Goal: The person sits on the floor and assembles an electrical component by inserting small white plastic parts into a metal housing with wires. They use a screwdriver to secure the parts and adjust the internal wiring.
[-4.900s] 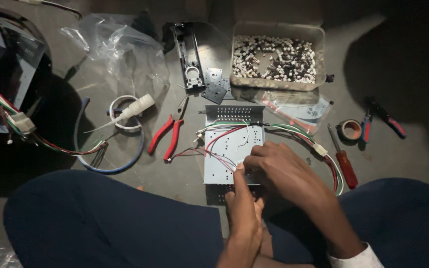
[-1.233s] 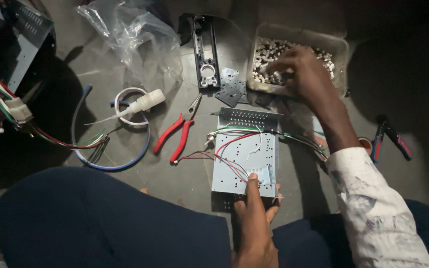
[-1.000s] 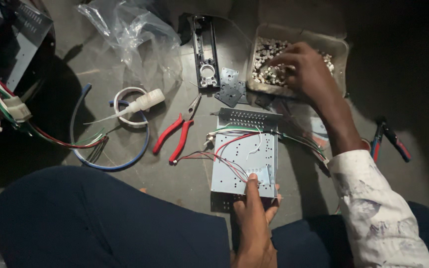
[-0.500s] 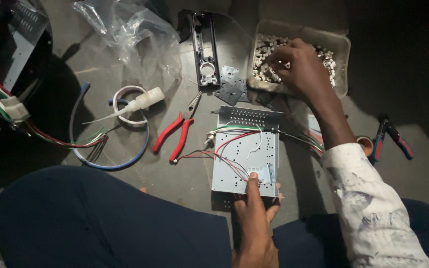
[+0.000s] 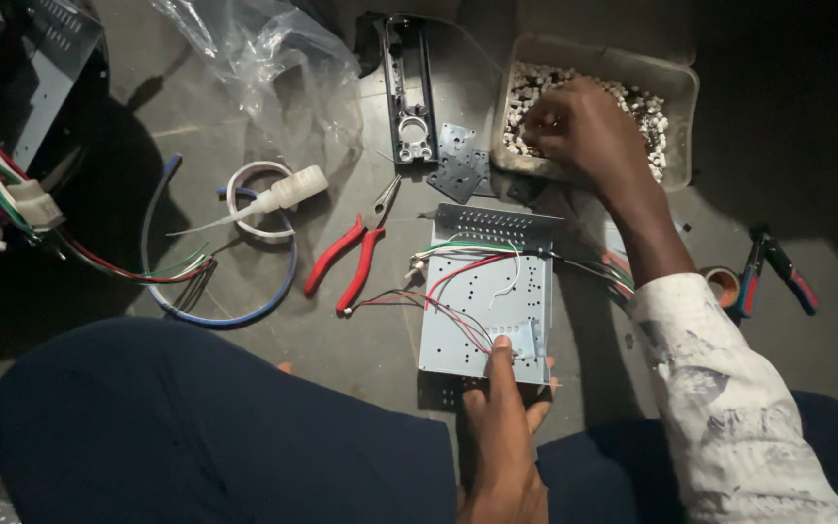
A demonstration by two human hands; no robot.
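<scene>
— Since the earliest frame, right hand [image 5: 584,136] has left the metal box [image 5: 487,301] and now digs in the tray [image 5: 676,82] of small white parts, fingers curled; whether it pinches one, I cannot tell.

— And left hand [image 5: 501,427]?

— Thumb presses the box's near edge, fingers under it. Loose wires [image 5: 458,281] beside that thumb could snag if the box slides.

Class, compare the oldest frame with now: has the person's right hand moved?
Yes. The right hand has left the metal chassis and gone up into the tray of small parts.
</scene>
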